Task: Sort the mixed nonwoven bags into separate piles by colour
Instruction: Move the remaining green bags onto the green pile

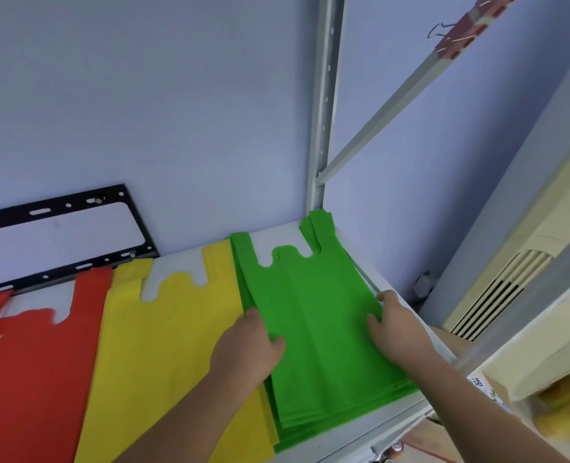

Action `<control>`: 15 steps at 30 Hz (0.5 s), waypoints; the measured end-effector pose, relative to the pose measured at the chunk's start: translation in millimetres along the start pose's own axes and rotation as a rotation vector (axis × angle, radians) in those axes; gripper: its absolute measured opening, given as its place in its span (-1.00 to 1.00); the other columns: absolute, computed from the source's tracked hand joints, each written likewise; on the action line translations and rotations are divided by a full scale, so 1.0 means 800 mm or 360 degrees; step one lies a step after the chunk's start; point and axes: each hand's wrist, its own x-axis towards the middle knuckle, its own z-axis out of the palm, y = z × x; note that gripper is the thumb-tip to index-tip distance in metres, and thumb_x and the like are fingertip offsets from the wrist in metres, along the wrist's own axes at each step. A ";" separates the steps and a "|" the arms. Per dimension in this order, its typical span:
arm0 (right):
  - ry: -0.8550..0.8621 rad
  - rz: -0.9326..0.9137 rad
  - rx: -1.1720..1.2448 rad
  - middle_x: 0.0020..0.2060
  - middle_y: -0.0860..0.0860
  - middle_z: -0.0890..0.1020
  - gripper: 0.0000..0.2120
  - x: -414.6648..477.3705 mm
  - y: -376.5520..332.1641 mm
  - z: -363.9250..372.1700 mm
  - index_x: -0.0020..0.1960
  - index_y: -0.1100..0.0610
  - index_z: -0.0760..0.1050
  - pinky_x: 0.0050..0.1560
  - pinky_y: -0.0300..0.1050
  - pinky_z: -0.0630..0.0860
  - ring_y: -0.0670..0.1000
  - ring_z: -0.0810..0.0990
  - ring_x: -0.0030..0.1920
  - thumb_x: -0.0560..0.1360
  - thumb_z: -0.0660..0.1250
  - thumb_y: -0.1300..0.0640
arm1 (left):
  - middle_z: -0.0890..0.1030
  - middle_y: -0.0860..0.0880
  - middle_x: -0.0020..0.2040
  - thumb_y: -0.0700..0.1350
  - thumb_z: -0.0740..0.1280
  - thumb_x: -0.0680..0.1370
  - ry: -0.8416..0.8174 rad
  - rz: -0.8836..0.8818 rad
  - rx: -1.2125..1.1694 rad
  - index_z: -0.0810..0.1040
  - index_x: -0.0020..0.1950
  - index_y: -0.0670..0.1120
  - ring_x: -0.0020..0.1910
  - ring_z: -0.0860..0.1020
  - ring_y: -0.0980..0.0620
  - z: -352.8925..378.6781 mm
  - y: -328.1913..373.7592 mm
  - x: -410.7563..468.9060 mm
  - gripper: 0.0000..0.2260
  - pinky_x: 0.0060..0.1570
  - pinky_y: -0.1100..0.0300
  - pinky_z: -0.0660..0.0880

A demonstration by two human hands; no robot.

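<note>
Lying flat on the white shelf (407, 401), 3 stacks of vest-style nonwoven bags sit side by side with their handles toward the wall. All positions below are given relative to the green pile (320, 329).

1. The red pile (26, 379) lies farthest left of the green pile, separated from it by 1 stack.
2. A black bracket (59, 208) is fixed to the wall, well to the left of the green pile and behind it.
3. The yellow pile (163, 345) lies directly left of the green pile, touching its left edge.
4. The left hand (247, 349) grasps the left edge of the green pile, with the thumb on top of the fabric and the fingers curled at the edge.
5. The green pile consists of several bags, with the lower edges slightly fanned.
6. The right hand (397, 325) grasps the right edge of the green pile, with the thumb on top and the fingers bent along the side.
7. A perforated metal upright (323, 111) rises just behind the far right corner of the green pile.
8. A cream air-conditioner unit (511, 289) stands to the right of the green pile, apart from it.
</note>
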 end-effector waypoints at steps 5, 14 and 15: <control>-0.0035 -0.0087 0.0006 -0.12 0.16 0.62 -0.55 0.010 -0.012 0.002 0.38 0.11 0.28 -0.25 -0.14 0.31 0.08 0.48 -0.28 0.52 0.26 0.06 | 0.03 -0.09 0.61 0.37 0.15 0.53 0.0013 0.0508 0.0344 -0.03 0.61 -0.05 0.58 0.03 -0.12 0.011 0.007 -0.014 -0.19 0.55 -0.06 0.07; -0.0265 -0.0164 0.0175 -0.01 0.09 0.62 -0.61 0.103 -0.078 0.013 0.37 0.13 0.39 -0.27 -0.19 0.39 0.01 0.53 -0.27 0.55 0.25 0.10 | -0.25 -0.05 0.61 0.37 0.08 0.56 -0.0258 0.0497 0.0387 -0.17 0.61 0.01 0.59 -0.22 -0.08 0.040 0.006 -0.012 -0.21 0.53 -0.09 -0.18; -0.0284 -0.0169 0.0186 0.09 0.12 0.61 -0.60 0.121 -0.089 0.015 0.37 0.15 0.40 -0.18 -0.16 0.45 0.05 0.58 -0.16 0.55 0.24 0.11 | -0.26 -0.05 0.61 0.37 0.09 0.56 -0.0261 0.0499 0.0385 -0.17 0.61 0.01 0.59 -0.22 -0.08 0.040 0.007 -0.012 -0.21 0.52 -0.10 -0.19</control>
